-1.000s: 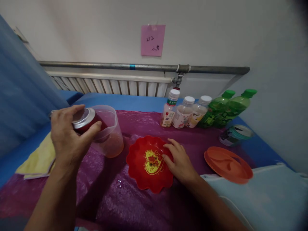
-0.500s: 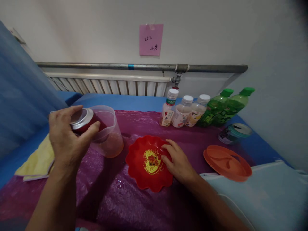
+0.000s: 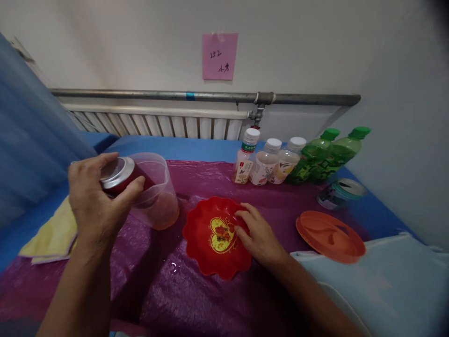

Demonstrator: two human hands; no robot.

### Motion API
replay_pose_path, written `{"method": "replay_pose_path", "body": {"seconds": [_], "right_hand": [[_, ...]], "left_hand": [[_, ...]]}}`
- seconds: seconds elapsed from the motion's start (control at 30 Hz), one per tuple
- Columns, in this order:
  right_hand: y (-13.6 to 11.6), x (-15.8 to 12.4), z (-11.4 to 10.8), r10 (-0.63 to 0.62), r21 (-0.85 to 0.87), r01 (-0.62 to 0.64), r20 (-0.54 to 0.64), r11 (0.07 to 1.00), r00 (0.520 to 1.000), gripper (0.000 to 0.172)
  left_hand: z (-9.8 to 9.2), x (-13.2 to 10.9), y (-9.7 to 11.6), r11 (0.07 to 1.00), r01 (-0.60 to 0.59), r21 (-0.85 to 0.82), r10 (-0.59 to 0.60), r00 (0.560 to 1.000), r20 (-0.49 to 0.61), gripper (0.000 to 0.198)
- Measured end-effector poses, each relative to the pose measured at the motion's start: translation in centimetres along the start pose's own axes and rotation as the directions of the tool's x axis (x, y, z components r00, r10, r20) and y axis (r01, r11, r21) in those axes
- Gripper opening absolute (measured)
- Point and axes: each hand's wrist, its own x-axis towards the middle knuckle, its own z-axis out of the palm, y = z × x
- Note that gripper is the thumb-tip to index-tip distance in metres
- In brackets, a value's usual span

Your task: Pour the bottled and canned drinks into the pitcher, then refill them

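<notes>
A red can with a silver end [image 3: 121, 180] is tilted over the mouth of a translucent plastic pitcher [image 3: 168, 187]. Closed around that can is my left hand [image 3: 98, 201], thumb on the near side. Orange-tinted liquid shows low in the pitcher; the can's lower end is partly hidden by the pitcher wall. To the right of the pitcher lies a red scalloped plate [image 3: 199, 238] with a yellow heart print in its middle. My right hand [image 3: 261, 236] grips the plate's right rim, with fingertips over its inner side.
White-capped bottles [image 3: 261, 166] and green bottles [image 3: 322, 157] stand at the back right. Nearby are a teal-rimmed can [image 3: 340, 194] and an orange divided dish [image 3: 331, 236]. A yellow cloth [image 3: 52, 234] lies left on the purple plastic sheet [image 3: 168, 299], which has wet spots.
Almost nothing differs. My left hand and the can have shifted very slightly left along with a small shift of the view; my right hand stays on the plate.
</notes>
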Motion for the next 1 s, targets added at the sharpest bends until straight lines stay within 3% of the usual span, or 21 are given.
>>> {"method": "replay_pose_path", "body": {"seconds": [1.0], "right_hand": [[-0.01,-0.02,-0.12,-0.011,-0.005,0.011,0.009,1.0,1.0,0.027]], "left_hand": [[0.32,-0.12,-0.18,1.0,-0.006,-0.009,0.006,1.0,-0.017,0.061]]}}
